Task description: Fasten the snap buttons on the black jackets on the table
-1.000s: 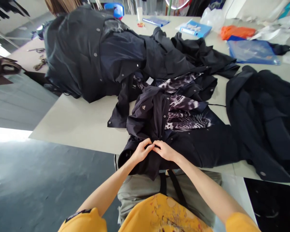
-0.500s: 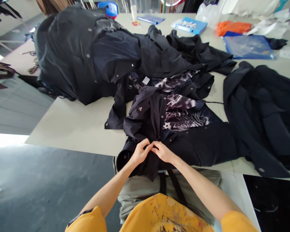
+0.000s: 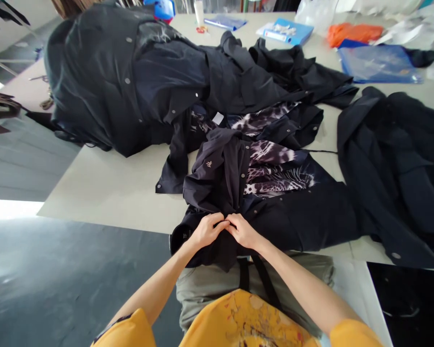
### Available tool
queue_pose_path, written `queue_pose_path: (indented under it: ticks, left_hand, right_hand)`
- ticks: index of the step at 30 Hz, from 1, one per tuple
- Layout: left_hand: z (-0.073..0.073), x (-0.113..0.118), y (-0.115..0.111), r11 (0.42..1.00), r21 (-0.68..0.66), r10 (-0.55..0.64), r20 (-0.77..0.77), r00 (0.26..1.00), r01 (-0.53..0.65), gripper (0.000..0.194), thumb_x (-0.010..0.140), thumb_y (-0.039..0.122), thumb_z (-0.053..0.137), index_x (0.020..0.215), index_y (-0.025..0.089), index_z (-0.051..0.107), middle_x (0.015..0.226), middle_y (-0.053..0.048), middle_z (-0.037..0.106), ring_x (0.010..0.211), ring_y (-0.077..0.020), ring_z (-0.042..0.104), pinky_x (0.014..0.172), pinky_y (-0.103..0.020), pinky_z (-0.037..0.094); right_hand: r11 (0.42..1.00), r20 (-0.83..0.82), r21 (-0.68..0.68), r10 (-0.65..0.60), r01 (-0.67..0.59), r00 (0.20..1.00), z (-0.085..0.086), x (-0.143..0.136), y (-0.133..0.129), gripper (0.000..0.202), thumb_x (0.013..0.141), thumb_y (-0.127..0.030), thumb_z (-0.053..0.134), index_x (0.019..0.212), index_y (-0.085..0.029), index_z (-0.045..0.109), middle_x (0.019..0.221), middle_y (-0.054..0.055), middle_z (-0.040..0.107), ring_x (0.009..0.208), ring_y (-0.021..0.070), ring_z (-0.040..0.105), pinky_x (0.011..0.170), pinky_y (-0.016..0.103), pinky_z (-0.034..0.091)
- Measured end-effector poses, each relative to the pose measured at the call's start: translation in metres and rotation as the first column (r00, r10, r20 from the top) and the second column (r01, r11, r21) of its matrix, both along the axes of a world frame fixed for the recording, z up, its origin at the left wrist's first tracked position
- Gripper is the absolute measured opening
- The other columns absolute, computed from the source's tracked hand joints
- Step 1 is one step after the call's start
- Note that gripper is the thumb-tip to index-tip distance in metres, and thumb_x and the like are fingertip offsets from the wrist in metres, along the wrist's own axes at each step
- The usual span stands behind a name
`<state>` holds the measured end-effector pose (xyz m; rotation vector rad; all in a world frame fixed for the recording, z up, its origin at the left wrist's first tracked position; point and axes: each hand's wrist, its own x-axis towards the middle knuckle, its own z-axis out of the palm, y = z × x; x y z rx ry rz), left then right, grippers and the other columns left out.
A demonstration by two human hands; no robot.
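Observation:
A dark jacket (image 3: 304, 219) with snap buttons and an animal-print lining lies spread along the table's near edge. My left hand (image 3: 208, 230) and my right hand (image 3: 243, 231) meet fingertip to fingertip over its front edge, each pinching the dark cloth. What exactly sits between the fingertips, cloth alone or a snap too, is too small to tell. A pale logo shows on the jacket's chest, just beyond my hands. Left of my left hand is the collar opening, with a label inside.
Behind it, a big heap of dark jackets (image 3: 104, 82) covers the table's (image 3: 119, 188) far left. Another dark garment (image 3: 394, 168) lies at the right. Toward the back are a blue box (image 3: 289, 33), an orange bag (image 3: 352, 34) and a clear blue folder (image 3: 379, 62).
Both hands keep their pinch at nearly the same spot on the jacket. My left hand has shifted slightly left. The whole view has moved a little.

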<state>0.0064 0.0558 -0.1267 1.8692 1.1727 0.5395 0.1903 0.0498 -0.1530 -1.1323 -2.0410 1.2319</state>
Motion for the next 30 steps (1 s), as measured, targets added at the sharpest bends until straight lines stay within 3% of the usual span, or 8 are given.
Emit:
queue_pose_path:
  ticks: [8, 13, 18, 26, 30]
  left_hand:
    - [-0.006, 0.006, -0.003, 0.996, -0.029, 0.081, 0.068, 0.994, -0.079, 0.048, 0.1, 0.045, 0.044, 0.062, 0.017, 0.036, 0.061, 0.004, 0.038, 0.06, -0.0103, 0.036, 0.062, -0.028, 0.03]
    - [-0.009, 0.007, -0.003, 0.993, -0.007, 0.121, 0.058, 0.991, -0.121, 0.043, 0.1, 0.043, 0.046, 0.065, 0.018, 0.042, 0.064, 0.002, 0.043, 0.063, -0.0117, 0.04, 0.063, -0.028, 0.032]
    - [-0.006, 0.004, -0.001, 0.996, -0.03, 0.088, 0.064, 0.994, -0.087, 0.043, 0.1, 0.046, 0.044, 0.066, 0.018, 0.041, 0.066, 0.002, 0.044, 0.064, -0.0121, 0.04, 0.063, -0.028, 0.032]
    - [-0.006, 0.006, -0.003, 0.992, 0.016, 0.124, 0.073, 0.99, -0.126, 0.047, 0.101, 0.044, 0.042, 0.062, 0.018, 0.034, 0.062, 0.003, 0.037, 0.061, -0.0114, 0.035, 0.063, -0.029, 0.031]
    - [0.009, -0.005, -0.001, 0.997, -0.042, 0.064, 0.028, 0.998, -0.063, 0.043, 0.098, 0.047, 0.047, 0.067, 0.017, 0.047, 0.065, 0.002, 0.046, 0.063, -0.0118, 0.042, 0.063, -0.026, 0.036]
  right_hand:
    - [0.996, -0.062, -0.091, 0.015, -0.021, 0.998, 0.006, 0.004, 0.005, 0.01, 0.094, -0.013, 0.057, 0.087, -0.02, 0.057, 0.087, 0.002, 0.062, 0.084, 0.0184, 0.058, 0.083, 0.033, 0.044]
    - [0.994, -0.061, -0.105, -0.012, 0.005, 0.998, 0.007, 0.002, 0.005, 0.011, 0.095, -0.014, 0.054, 0.085, -0.019, 0.057, 0.086, 0.002, 0.063, 0.082, 0.0179, 0.058, 0.082, 0.032, 0.044]
    - [0.994, -0.024, -0.079, -0.074, 0.072, 0.997, 0.006, -0.003, 0.0, 0.01, 0.095, -0.015, 0.054, 0.086, -0.019, 0.057, 0.087, 0.003, 0.063, 0.083, 0.0185, 0.057, 0.081, 0.032, 0.043]
    - [0.993, -0.045, -0.119, -0.012, 0.007, 0.999, 0.015, -0.001, 0.003, 0.012, 0.096, -0.015, 0.053, 0.084, -0.02, 0.055, 0.085, 0.002, 0.062, 0.081, 0.0179, 0.057, 0.081, 0.031, 0.043]
    - [0.996, -0.026, -0.054, 0.067, -0.068, 0.997, 0.027, 0.0, 0.005, 0.004, 0.096, -0.019, 0.054, 0.096, -0.02, 0.058, 0.094, 0.004, 0.063, 0.089, 0.0201, 0.058, 0.086, 0.035, 0.045]
